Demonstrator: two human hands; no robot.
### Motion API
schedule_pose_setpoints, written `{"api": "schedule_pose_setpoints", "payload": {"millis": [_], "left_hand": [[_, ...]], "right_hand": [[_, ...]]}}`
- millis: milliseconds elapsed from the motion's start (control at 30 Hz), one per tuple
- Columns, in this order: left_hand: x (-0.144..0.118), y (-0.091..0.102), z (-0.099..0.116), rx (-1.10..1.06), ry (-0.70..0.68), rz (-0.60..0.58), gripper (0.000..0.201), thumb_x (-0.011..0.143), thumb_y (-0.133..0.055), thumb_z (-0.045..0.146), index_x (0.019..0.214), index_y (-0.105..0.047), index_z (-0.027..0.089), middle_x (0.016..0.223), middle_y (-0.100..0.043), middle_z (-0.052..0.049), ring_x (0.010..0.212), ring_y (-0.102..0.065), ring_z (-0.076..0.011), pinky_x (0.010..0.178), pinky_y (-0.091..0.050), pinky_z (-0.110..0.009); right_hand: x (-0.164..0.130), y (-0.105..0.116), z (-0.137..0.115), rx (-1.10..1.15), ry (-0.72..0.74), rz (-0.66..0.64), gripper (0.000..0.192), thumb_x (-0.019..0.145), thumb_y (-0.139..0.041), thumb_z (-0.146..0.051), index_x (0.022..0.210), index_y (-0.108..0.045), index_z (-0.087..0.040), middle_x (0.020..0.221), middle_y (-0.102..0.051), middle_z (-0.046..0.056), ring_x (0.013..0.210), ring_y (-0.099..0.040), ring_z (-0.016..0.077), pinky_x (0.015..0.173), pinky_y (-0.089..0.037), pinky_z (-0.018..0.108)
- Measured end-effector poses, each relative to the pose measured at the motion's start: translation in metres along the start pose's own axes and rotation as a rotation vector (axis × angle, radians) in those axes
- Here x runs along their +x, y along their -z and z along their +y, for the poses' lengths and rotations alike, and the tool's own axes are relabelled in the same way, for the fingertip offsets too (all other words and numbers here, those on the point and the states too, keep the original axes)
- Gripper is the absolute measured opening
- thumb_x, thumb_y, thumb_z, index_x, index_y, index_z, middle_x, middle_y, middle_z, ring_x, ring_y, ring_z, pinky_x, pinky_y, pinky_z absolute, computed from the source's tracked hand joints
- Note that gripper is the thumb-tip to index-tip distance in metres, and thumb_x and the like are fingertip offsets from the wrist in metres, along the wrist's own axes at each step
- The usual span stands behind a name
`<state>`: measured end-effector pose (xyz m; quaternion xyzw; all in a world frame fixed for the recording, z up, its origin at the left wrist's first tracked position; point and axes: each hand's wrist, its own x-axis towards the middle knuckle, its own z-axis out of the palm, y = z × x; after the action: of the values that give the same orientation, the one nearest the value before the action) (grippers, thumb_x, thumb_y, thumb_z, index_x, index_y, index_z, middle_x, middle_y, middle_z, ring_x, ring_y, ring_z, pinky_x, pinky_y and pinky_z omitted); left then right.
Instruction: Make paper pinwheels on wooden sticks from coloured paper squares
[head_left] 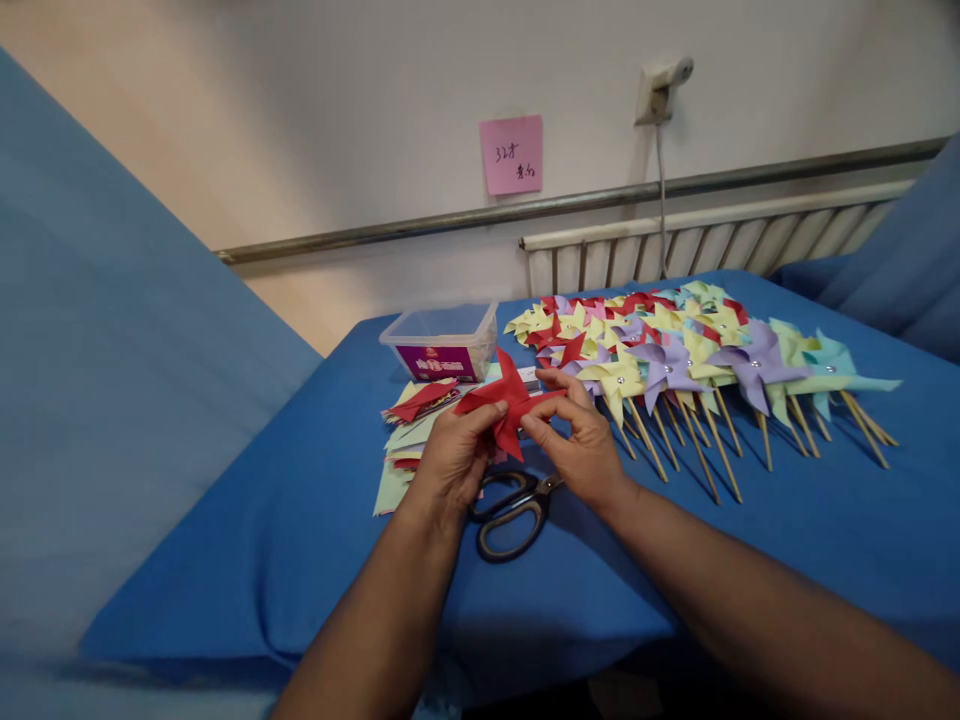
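Your left hand (450, 462) and right hand (581, 445) each keep a pinching grip on the red paper pinwheel (506, 402), held above the scissors (514, 510) on the blue bench (300, 520); finished pinwheels (697, 360) lie just right; a plastic box (442, 342) sits behind.

- Scissors (512, 512) with black handles lie on the blue cloth (787, 530), blades pointing right and up.
- A clear tub (442, 340) with a purple label stands at the cloth's far left corner.
- A stack of paper squares (405, 440), pale green, yellow and red, lies just in front of the tub.
- Finished pinwheels (675, 350) on wooden sticks lie in overlapping rows across the far right of the cloth: yellow, red, purple, pale green, light blue.
- A pink note (511, 153) sticks to the wall; its writing is too small to read.
- A socket (660, 88), probably with a plug, sits on the wall, a cord hanging down.
- A white radiator (712, 240) runs behind the cloth, under a metal rail (450, 221).
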<state>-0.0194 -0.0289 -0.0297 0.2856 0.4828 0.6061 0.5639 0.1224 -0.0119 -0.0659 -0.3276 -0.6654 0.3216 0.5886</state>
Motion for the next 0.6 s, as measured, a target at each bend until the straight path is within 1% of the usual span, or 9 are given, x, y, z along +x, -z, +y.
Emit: {"api": "schedule_pose_setpoints", "payload": {"millis": [100,233,467,600], "left_hand": [[-0.0027,-0.0020,-0.0009,0.021,-0.008,-0.024,0.030,0.056,-0.082,0.021,0.081,-0.069,0.010,0.071,-0.070,-0.004,0.054,-0.061,-0.0127,0.053,-0.048,-0.024],[-0.0057,-0.0053,-0.0011,0.041,-0.017,-0.021,0.028,0.057,-0.081,0.019,0.082,-0.070,0.011,0.076,-0.072,-0.005,0.054,-0.061,-0.0125,0.056,-0.050,-0.025],[-0.0046,-0.0063,-0.0015,0.098,-0.044,-0.029,0.026,0.057,-0.082,0.021,0.079,-0.071,0.012,0.061,-0.066,-0.002,0.052,-0.059,-0.0130,0.054,-0.048,-0.024],[-0.0034,-0.0055,-0.0025,0.112,-0.040,-0.026,0.028,0.055,-0.083,0.022,0.078,-0.071,0.011,0.062,-0.067,-0.002,0.051,-0.058,-0.0123,0.054,-0.047,-0.024]], "right_hand": [[0.0013,0.0014,-0.0013,-0.011,-0.027,0.010,0.013,0.083,-0.063,-0.026,0.071,-0.066,-0.022,0.113,-0.059,0.008,0.119,-0.052,0.0230,0.102,-0.040,0.040],[0.0018,0.0017,-0.0022,-0.044,-0.032,0.045,0.013,0.082,-0.063,-0.025,0.070,-0.064,-0.023,0.109,-0.060,0.008,0.115,-0.055,0.0226,0.100,-0.041,0.039],[0.0027,-0.0003,0.0022,-0.080,-0.026,0.062,0.012,0.080,-0.063,-0.023,0.068,-0.064,-0.023,0.106,-0.061,0.008,0.110,-0.057,0.0224,0.099,-0.043,0.039],[0.0035,-0.0006,0.0024,-0.090,-0.033,0.072,0.013,0.080,-0.062,-0.023,0.067,-0.062,-0.022,0.105,-0.062,0.008,0.108,-0.059,0.0223,0.098,-0.043,0.039]]}}
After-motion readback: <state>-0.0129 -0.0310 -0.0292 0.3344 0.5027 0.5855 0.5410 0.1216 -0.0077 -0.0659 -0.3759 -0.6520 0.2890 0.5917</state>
